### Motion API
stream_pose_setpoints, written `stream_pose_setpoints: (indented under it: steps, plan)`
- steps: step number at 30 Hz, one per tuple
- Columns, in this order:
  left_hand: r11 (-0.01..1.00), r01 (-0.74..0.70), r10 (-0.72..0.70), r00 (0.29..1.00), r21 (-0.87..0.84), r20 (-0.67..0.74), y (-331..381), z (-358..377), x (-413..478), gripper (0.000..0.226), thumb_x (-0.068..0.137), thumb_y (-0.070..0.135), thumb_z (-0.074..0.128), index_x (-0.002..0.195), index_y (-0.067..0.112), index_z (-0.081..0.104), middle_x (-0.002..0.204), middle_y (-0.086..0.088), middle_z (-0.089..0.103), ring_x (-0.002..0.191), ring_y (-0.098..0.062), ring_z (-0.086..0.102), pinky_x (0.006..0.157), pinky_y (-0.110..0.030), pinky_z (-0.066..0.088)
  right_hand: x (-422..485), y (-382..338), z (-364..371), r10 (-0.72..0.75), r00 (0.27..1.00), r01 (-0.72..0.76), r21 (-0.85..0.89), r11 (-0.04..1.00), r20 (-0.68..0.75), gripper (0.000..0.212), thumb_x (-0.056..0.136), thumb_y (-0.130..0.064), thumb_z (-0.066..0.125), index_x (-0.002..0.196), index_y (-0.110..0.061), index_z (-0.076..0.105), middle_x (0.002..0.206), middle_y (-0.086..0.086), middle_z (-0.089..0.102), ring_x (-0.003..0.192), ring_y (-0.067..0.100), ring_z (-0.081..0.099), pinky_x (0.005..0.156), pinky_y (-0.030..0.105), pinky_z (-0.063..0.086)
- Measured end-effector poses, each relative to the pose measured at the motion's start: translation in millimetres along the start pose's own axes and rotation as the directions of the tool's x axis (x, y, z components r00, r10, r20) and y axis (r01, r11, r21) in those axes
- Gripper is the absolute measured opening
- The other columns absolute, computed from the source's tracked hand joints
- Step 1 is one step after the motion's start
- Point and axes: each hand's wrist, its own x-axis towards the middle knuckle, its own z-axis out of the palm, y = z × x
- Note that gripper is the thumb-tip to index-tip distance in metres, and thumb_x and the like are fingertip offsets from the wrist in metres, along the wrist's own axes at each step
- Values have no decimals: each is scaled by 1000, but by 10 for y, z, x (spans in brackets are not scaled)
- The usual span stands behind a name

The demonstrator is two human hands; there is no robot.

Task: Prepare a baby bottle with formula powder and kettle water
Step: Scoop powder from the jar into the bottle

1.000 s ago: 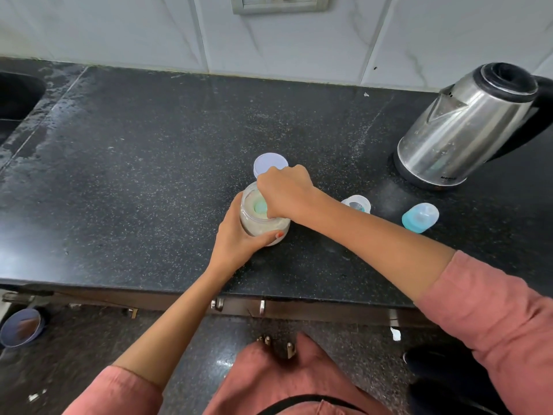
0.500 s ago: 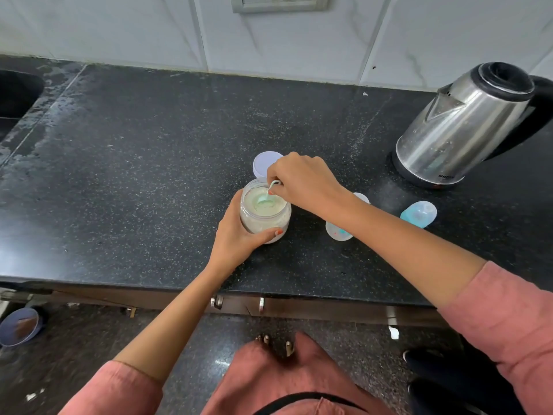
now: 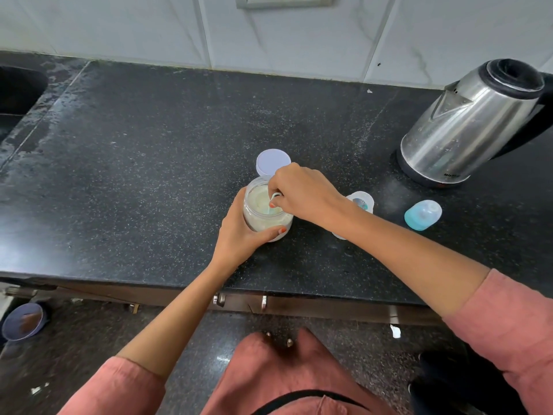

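Note:
A clear jar of pale formula powder stands open on the black counter. My left hand grips its side. My right hand is over the jar mouth and pinches the handle of a small scoop whose bowl dips into the powder. The jar's lilac lid lies just behind the jar. The open baby bottle stands right of the jar, partly hidden by my right forearm. Its blue-tinted cap lies further right. A steel kettle stands at the back right.
A sink edge shows at the far left. The tiled wall closes the back of the counter. Below the front edge are drawer handles and, on the floor at left, a small blue bowl.
My right hand rose from inside the jar with the scoop half a second ago, then moved back down and left into the powder. My left hand keeps its grip on the jar.

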Motion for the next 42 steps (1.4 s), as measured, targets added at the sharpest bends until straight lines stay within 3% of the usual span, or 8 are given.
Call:
stream_pose_setpoints:
  steps: [7, 11, 19, 23, 27, 32, 38, 42]
  plan:
    - [1000, -4, 4, 1000, 1, -4, 13, 0, 1, 74, 56, 47, 77, 110, 70, 32, 109, 47, 48, 103, 20, 47, 77, 4, 34, 6, -13, -24, -10, 1000, 11, -20, 1000, 20, 13, 88, -11, 55, 95, -6, 65, 98, 12, 63, 85, 28, 61, 64, 31, 37]
    - [1000, 0, 0, 1000, -6, 1, 13, -3, 0, 74, 55, 46, 77, 110, 69, 32, 108, 48, 48, 104, 20, 47, 77, 4, 34, -21, -35, -48, -14, 998, 15, -19, 1000, 68, 11, 86, -7, 55, 92, -5, 64, 82, 7, 48, 71, 23, 49, 62, 29, 33]
    - [1000, 13, -13, 1000, -3, 1, 4, -3, -2, 75, 54, 49, 77, 111, 68, 32, 110, 46, 48, 106, 17, 48, 82, -2, 38, 14, -20, -83, -27, 995, 25, 19, 1000, 97, 12, 85, -9, 58, 94, -7, 66, 96, 10, 59, 75, 22, 53, 64, 28, 34]
    - [999, 32, -32, 999, 1, -6, -10, 9, -3, 76, 52, 51, 76, 111, 68, 32, 110, 43, 50, 107, 16, 48, 84, -12, 38, 26, -9, -87, -27, 994, 21, 54, 998, 103, 14, 85, -12, 59, 96, -8, 67, 88, 4, 51, 72, 22, 52, 62, 28, 35]
    - [999, 34, -34, 999, 1, -6, 2, 5, -3, 75, 51, 51, 75, 110, 69, 32, 109, 44, 49, 106, 16, 48, 83, -9, 38, 25, 17, -115, -26, 990, 18, 55, 998, 139, 12, 85, -11, 60, 93, -6, 68, 79, 3, 50, 67, 20, 52, 54, 26, 33]
    - [1000, 30, -30, 1000, 0, -4, 6, 6, -5, 74, 52, 51, 75, 110, 69, 32, 109, 43, 50, 106, 16, 48, 83, -10, 38, 32, 8, -146, -63, 979, 59, 25, 998, 193, 7, 84, -6, 59, 86, -4, 65, 57, -6, 40, 51, 7, 40, 46, 23, 25]
    - [999, 43, -43, 999, 1, -4, 12, 6, 1, 75, 52, 49, 76, 110, 69, 33, 108, 45, 50, 105, 17, 49, 82, -12, 39, 68, 6, -143, -58, 973, 19, 175, 984, 225, 15, 85, -14, 62, 92, -3, 70, 68, -1, 52, 55, 9, 43, 50, 22, 31]
    - [999, 43, -43, 999, 3, -3, 20, 4, -10, 75, 52, 49, 76, 110, 69, 32, 108, 47, 49, 105, 18, 49, 82, -13, 39, 84, -40, -119, -25, 977, -25, 229, 973, 212, 15, 86, -14, 61, 88, -2, 70, 55, -6, 46, 49, 8, 39, 47, 22, 29]
